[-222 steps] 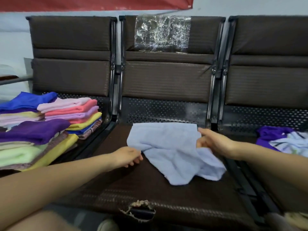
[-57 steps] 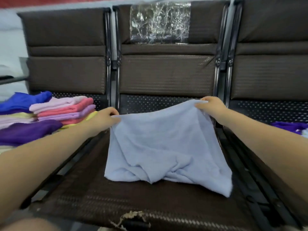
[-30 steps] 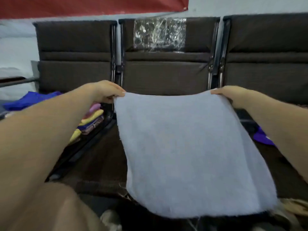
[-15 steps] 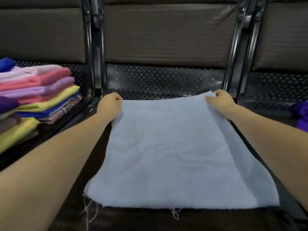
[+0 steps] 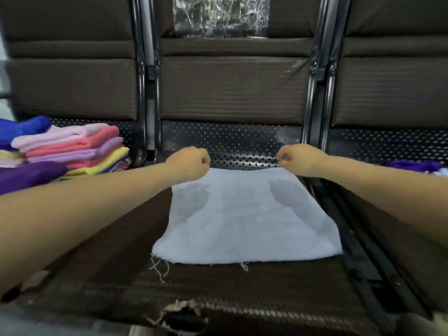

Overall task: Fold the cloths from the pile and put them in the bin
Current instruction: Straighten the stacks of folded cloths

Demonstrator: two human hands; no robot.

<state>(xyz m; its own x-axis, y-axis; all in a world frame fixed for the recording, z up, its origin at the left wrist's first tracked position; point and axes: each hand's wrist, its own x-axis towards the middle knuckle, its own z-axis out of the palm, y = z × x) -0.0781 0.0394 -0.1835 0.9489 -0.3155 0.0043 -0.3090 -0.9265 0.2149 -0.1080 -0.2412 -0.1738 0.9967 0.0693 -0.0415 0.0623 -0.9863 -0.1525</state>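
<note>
A light blue cloth (image 5: 244,219) lies spread flat on the middle seat (image 5: 242,287), its frayed near edge towards me. My left hand (image 5: 190,163) is curled at the cloth's far left corner and grips it. The far right corner is pinched between thumb and fingers of my right hand (image 5: 299,158). Both hands cast shadows on the cloth. At the right edge, on the right seat, part of a pile with a purple cloth (image 5: 412,166) shows. No bin is in view.
A stack of folded cloths (image 5: 72,149) in pink, lilac, yellow, blue and purple fills the left seat. Seat backs (image 5: 232,88) rise behind. Black metal rails (image 5: 351,238) separate the seats. The middle seat's front edge has a torn hole (image 5: 179,316).
The cloth went from crumpled on the seat to held up by two corners, then laid flat. Since half a second ago my hands hold the far corners slightly farther back.
</note>
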